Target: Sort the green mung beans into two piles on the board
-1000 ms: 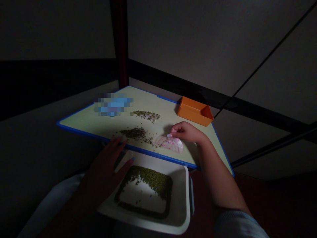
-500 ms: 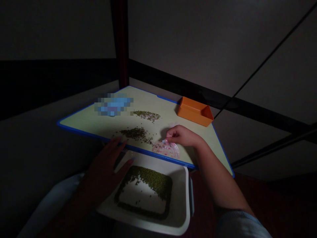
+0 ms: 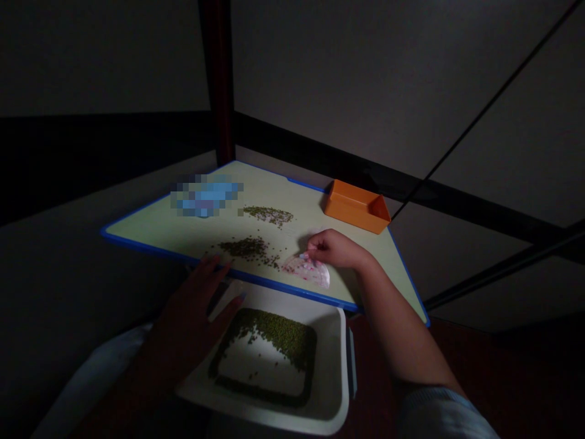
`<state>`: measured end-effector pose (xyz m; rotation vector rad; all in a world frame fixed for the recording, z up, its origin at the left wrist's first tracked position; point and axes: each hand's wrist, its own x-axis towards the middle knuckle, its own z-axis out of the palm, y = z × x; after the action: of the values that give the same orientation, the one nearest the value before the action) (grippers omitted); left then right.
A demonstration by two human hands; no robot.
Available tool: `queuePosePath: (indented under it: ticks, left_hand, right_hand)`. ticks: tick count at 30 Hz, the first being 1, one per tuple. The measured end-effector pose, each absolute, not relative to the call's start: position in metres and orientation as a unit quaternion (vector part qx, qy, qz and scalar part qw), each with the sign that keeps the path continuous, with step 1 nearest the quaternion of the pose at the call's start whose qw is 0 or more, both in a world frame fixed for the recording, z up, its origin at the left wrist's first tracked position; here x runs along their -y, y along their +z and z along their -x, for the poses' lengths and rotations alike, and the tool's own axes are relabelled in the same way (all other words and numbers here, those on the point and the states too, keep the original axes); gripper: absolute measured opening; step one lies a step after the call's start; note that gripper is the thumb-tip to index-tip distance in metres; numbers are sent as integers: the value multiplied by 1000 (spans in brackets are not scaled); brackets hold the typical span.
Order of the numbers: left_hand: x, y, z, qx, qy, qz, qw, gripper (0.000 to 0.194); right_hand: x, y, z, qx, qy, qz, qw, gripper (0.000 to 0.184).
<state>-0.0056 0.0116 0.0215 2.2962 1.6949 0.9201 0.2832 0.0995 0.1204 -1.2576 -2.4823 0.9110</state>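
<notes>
My right hand is closed in a pinch over a clear, rounded plastic piece with pink marks, with its fingertips at the middle of the piece. The piece is on a pale board with a blue rim. Left of it lies a dark heap of small beans, some scattered toward the plastic. My left hand has its fingers spread at the board's near edge, holding nothing. Below, a white basin holds green beans, with part of its bottom bare. A second, thinner patch of beans lies farther back.
An orange open box stands at the board's back right. A blurred-out blue item lies at the back left. Dim wall panels and a dark red post rise behind the board.
The view has shifted slightly. The clear plastic piece under my right hand catches the light differently and looks a little tilted. My left hand and the bean heaps look much the same.
</notes>
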Motion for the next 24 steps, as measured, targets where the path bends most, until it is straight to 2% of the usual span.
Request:
queuePosePath:
  ticks: [10, 16, 20, 24]
  left_hand:
    - [-11, 23, 6, -565, 307, -760, 95, 66]
    - [-12, 23, 4, -571, 313, -752, 102, 67]
    - [-11, 24, 4, -570, 323, -749, 99, 64]
    - [-10, 26, 4, -574, 306, -753, 105, 68]
  right_hand:
    - [-103, 122, -296, 811, 289, 479, 172, 27]
    - [-105, 127, -301, 814, 239, 515, 122, 21]
    - [-104, 127, -300, 828, 283, 475, 91, 22]
    - [-103, 130, -301, 822, 329, 452, 105, 16]
